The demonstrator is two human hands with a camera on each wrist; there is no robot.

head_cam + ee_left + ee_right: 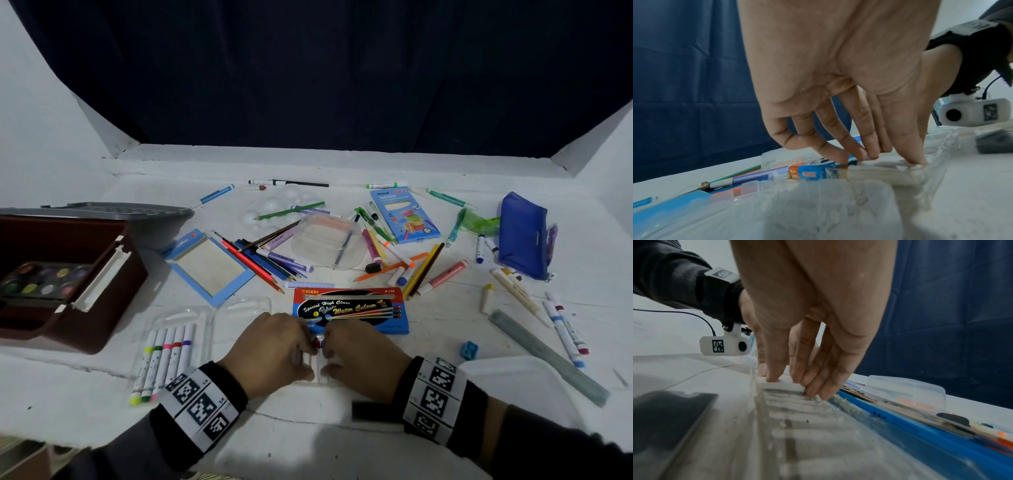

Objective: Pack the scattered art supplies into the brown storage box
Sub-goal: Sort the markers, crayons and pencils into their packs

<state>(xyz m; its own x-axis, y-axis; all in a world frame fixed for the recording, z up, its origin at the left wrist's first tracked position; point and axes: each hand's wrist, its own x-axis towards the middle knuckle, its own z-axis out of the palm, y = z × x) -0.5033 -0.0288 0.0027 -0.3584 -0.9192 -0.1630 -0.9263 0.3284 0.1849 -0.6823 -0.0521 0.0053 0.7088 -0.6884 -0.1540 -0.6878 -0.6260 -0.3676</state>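
Observation:
The brown storage box (113,284) stands open at the left with a watercolour palette (41,279) inside. At the front centre, both hands meet over a few white markers (317,363) with red and blue caps, lying in a clear plastic tray (797,418). My left hand (274,349) pinches the marker bodies (879,168) between fingertips and thumb (888,160). My right hand (363,356) pinches the same bundle (777,384) from the other side (797,382). A blue and red water colour pencil box (352,308) lies just beyond the hands.
A clear tray of several markers (164,356) lies left of the hands. Loose pencils and markers (270,260), a clear tub (329,243), a neon box (404,216), a blue pouch (520,236), a grey ruler (548,356) and a blue sharpener (468,349) litter the table.

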